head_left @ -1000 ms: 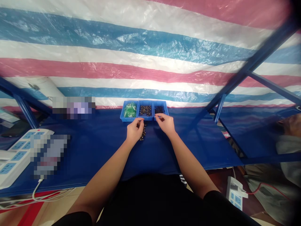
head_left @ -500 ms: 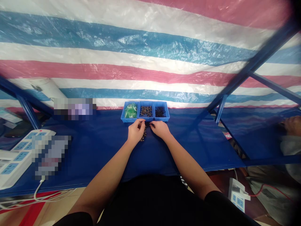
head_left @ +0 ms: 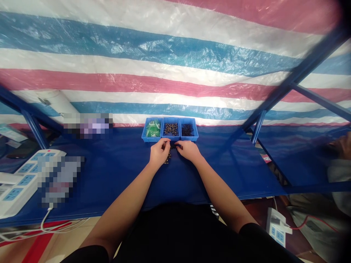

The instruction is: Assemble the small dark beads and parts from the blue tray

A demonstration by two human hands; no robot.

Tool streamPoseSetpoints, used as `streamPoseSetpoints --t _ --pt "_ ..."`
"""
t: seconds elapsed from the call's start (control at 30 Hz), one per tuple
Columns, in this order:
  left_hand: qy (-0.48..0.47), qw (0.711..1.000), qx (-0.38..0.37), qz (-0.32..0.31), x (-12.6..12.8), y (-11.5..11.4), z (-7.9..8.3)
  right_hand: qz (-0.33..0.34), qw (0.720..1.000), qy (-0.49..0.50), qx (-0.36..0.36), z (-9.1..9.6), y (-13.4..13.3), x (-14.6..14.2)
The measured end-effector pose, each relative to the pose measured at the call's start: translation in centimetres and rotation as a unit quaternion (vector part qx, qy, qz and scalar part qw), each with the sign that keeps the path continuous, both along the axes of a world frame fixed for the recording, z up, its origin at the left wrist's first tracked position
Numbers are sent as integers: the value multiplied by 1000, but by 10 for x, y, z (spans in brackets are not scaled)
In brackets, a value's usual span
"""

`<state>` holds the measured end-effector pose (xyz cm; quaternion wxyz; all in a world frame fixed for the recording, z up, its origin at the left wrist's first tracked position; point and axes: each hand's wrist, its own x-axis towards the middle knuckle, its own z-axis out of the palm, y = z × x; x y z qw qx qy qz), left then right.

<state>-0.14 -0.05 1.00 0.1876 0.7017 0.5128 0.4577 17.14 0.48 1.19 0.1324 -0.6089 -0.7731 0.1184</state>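
Observation:
My left hand [head_left: 158, 152] is closed in a pinch just in front of the blue bins, and whatever sits between its fingertips is too small to make out. Close to its right, my right hand [head_left: 188, 150] pinches a small dark piece [head_left: 173, 146], which shows in the narrow gap between both hands. Several small brass-and-black metal parts [head_left: 168, 159] lie on the table beside my left hand, partly covered by it. Behind the hands, the middle bin [head_left: 170, 138] contains similar brass-coloured parts. Thin black pieces [head_left: 187, 129] fill the right bin [head_left: 189, 138].
Green and clear plastic bits [head_left: 153, 128] lie in the left bin [head_left: 151, 139]. On the blue table [head_left: 117, 171], a white power strip [head_left: 20, 184] and a blurred-out device [head_left: 61, 179] with a cable are at left. A blue frame bar [head_left: 276, 98] slopes at right; another person's sleeve [head_left: 338, 171] shows beyond.
The dark piece at my right fingertips now shows farther left, nearer my left hand. Both hands otherwise stay in nearly the same place.

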Motion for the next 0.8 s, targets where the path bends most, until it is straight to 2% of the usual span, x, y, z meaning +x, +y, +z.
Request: streamPoseSetpoints --t 0.33,0.8 --pt "9 1000 -1 -9 -1 1 0 16 1000 -20 2 4 -3 -2" --pt "7 1000 -6 -11 0 0 0 28 999 5 -23 3 -2 1"
